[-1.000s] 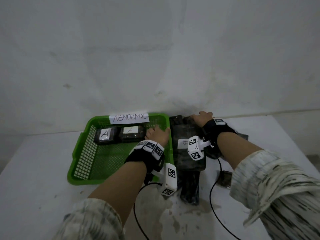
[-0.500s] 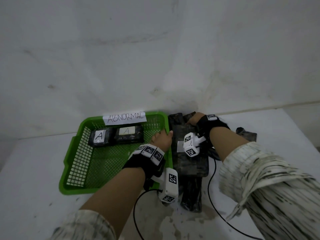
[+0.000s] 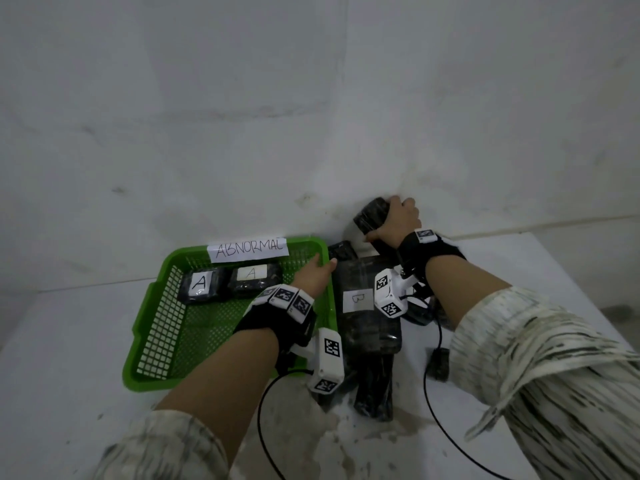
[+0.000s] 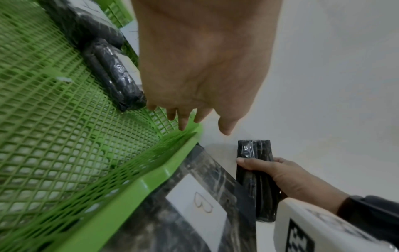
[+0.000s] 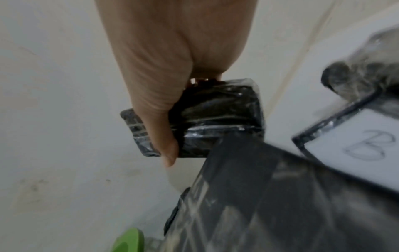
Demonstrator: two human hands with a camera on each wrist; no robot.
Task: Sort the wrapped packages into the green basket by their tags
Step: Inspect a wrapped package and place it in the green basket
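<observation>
A green basket (image 3: 156, 341) with an "ABNORMAL" sign holds two black packages tagged A (image 3: 201, 284) (image 3: 254, 277) along its far side. My right hand (image 3: 398, 220) grips a small black wrapped package (image 3: 370, 214) (image 5: 215, 117) (image 4: 257, 179), raised near the wall; its tag is hidden. My left hand (image 3: 317, 271) (image 4: 194, 85) hovers open, fingers straight, over the basket's right rim. A large black package tagged B (image 3: 363, 306) lies right of the basket.
More black packages (image 3: 375, 389) lie under and in front of the B package, and another (image 5: 356, 75) behind my right wrist. A small dark box (image 3: 439, 363) sits on the white table. The wall stands just behind the basket.
My right hand has closed round a small black package at the back of the pile and lifted it toward the wall. The left hand stayed by the basket's right rim.
</observation>
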